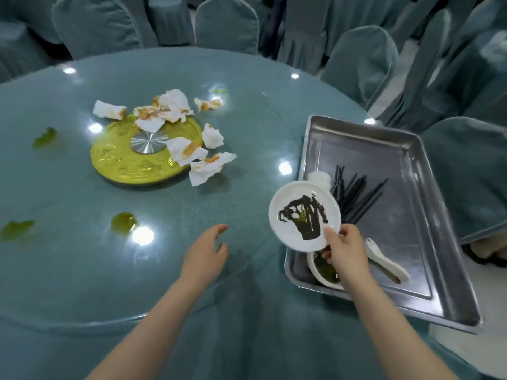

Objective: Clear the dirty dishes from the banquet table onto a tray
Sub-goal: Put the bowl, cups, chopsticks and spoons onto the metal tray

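My right hand (346, 249) pinches the near rim of a small white plate (304, 215) smeared with dark sauce, holding it tilted above the left edge of the steel tray (428, 242). In the tray lie a bundle of black chopsticks (356, 196), a white spoon (386, 260), a white bowl (322, 271) with green residue under my hand, and another white dish (319, 178) behind the plate. My left hand (207, 249) hovers over the glass tabletop with relaxed fingers, holding nothing.
Crumpled stained napkins (175, 111) lie on and around the gold turntable hub (126, 160) at the table's centre. Green and oily spills (123, 222) dot the glass. Covered chairs (227, 23) ring the table; the tray overhangs the table's right edge.
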